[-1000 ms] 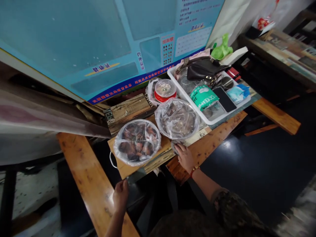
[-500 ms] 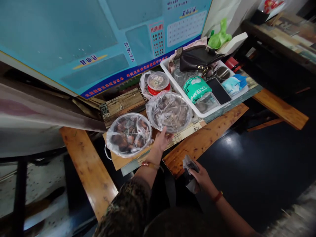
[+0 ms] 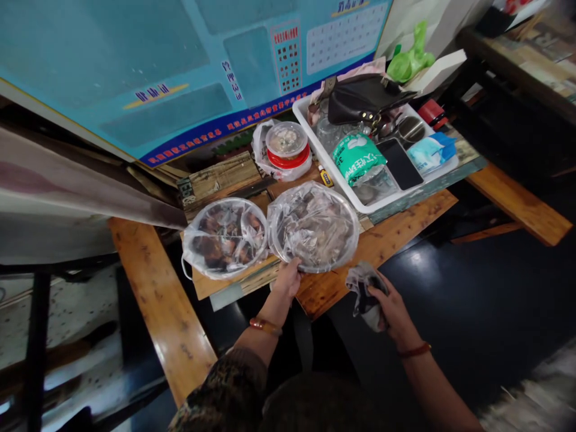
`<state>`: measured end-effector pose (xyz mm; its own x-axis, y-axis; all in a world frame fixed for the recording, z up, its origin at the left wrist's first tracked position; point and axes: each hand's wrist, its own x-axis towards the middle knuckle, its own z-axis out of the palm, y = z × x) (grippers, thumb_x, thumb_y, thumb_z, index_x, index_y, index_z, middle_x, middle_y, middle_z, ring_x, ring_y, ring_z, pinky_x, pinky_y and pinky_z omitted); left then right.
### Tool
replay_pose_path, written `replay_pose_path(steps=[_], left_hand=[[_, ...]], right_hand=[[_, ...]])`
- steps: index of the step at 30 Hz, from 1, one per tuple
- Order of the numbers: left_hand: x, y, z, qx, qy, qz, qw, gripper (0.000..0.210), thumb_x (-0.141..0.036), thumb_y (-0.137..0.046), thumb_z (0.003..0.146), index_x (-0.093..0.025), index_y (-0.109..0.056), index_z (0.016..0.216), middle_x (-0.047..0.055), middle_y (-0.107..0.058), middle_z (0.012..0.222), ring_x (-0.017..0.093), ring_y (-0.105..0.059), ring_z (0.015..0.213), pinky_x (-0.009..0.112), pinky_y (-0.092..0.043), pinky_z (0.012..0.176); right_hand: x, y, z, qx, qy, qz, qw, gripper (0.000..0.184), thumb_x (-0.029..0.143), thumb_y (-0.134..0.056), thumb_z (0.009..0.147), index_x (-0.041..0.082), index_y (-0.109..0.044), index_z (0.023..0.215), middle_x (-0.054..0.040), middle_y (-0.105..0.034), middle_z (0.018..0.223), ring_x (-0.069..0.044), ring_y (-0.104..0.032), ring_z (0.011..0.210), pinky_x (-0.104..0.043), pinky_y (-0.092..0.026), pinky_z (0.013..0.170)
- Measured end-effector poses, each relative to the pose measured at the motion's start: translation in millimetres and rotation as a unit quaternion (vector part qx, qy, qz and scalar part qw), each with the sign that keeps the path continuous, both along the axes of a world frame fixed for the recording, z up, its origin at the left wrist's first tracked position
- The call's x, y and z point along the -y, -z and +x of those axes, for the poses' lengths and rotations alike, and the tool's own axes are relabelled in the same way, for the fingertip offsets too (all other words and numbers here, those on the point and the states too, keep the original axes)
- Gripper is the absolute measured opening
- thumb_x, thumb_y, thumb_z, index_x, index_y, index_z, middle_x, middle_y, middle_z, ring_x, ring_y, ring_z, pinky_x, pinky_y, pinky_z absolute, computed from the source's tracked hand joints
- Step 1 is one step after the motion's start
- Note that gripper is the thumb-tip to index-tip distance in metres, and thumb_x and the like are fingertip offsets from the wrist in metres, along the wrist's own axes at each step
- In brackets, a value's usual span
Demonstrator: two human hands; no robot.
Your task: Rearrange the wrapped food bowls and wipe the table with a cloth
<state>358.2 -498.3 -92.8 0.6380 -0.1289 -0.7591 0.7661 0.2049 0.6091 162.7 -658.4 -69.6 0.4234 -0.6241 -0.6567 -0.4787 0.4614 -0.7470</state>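
Observation:
My left hand (image 3: 287,279) grips the near rim of a round basin (image 3: 315,225) wrapped in clear plastic, with greyish food inside. The basin juts over the front edge of the table. To its left, another plastic-wrapped basin (image 3: 227,240) holds dark brown pieces. In my right hand (image 3: 392,309) is a crumpled grey rag (image 3: 365,293), dark in the middle and held out over the floor; whether it is cloth or thin plastic is hard to tell.
Behind the basins stand stacked tubs (image 3: 288,144) and a small yellow bottle (image 3: 325,176). A white tray (image 3: 310,144) carries a black handbag (image 3: 362,102), a green packet (image 3: 357,157) and a phone (image 3: 399,162). Wooden benches (image 3: 157,300) flank the table. A blue poster (image 3: 135,54) covers the wall.
My left hand has drawn the greyish-food basin towards me and a little right, uncovering the small yellow bottle. My right hand has risen slightly to the right with the rag.

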Motion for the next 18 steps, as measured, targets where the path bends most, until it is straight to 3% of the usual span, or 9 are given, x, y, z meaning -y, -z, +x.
replay_pose_path(steps=[2,4,9,12,14,18], left_hand=[[-6,1.2,-16,-0.005,0.014,0.001,1.000,0.020,-0.010,-0.067,0.063,-0.019,-0.055,0.076,-0.004,-0.061,0.062,0.010,-0.057,0.053,0.022,-0.047,0.051],[-7,2.8,-27,-0.008,0.022,-0.003,1.000,0.021,-0.011,-0.069,0.061,-0.018,-0.057,0.077,-0.004,-0.061,0.062,0.011,-0.056,0.053,0.022,-0.044,0.049],[0,5.6,-36,-0.013,0.029,-0.012,0.999,0.029,-0.016,-0.073,0.056,-0.018,-0.059,0.081,-0.003,-0.064,0.066,0.010,-0.057,0.054,0.021,-0.043,0.048],[6,5.4,-36,-0.007,0.022,-0.018,1.000,0.031,-0.019,-0.074,0.055,-0.019,-0.058,0.081,-0.003,-0.065,0.068,0.011,-0.058,0.056,0.021,-0.044,0.049],[9,5.3,-35,0.002,0.010,-0.024,1.000,0.031,-0.020,-0.074,0.055,-0.019,-0.058,0.082,-0.003,-0.065,0.069,0.011,-0.059,0.058,0.021,-0.045,0.050],[12,7.2,-33,0.016,-0.015,-0.035,0.999,0.031,-0.019,-0.074,0.058,-0.019,-0.059,0.085,-0.002,-0.067,0.076,0.013,-0.062,0.064,0.024,-0.050,0.058]], right_hand=[[15,0.7,1,-0.018,0.005,0.019,1.000,0.067,0.041,-0.076,0.067,0.023,-0.061,0.131,-0.0019,-0.075,0.077,-0.019,-0.064,0.053,-0.028,-0.051,0.046],[28,1.2,2,-0.014,0.003,0.026,1.000,0.066,0.041,-0.076,0.067,0.023,-0.062,0.129,-0.0010,-0.075,0.076,-0.018,-0.064,0.052,-0.027,-0.051,0.046],[56,2.1,10,0.068,-0.057,0.096,0.991,0.058,0.044,-0.078,0.069,0.025,-0.065,0.123,-0.0048,-0.074,0.112,-0.023,-0.070,0.096,-0.034,-0.058,0.079],[62,6.0,16,0.083,-0.100,0.143,0.981,0.057,0.049,-0.076,0.072,0.028,-0.064,0.124,-0.0043,-0.071,0.119,-0.023,-0.069,0.102,-0.038,-0.057,0.087],[57,9.9,22,0.079,-0.120,0.132,0.981,0.054,0.050,-0.076,0.074,0.028,-0.066,0.121,-0.0038,-0.072,0.117,-0.023,-0.068,0.102,-0.038,-0.056,0.089],[37,14.8,38,0.071,-0.169,0.045,0.982,0.049,0.052,-0.077,0.072,0.023,-0.070,0.111,-0.0046,-0.073,0.110,-0.023,-0.066,0.105,-0.038,-0.050,0.098]])
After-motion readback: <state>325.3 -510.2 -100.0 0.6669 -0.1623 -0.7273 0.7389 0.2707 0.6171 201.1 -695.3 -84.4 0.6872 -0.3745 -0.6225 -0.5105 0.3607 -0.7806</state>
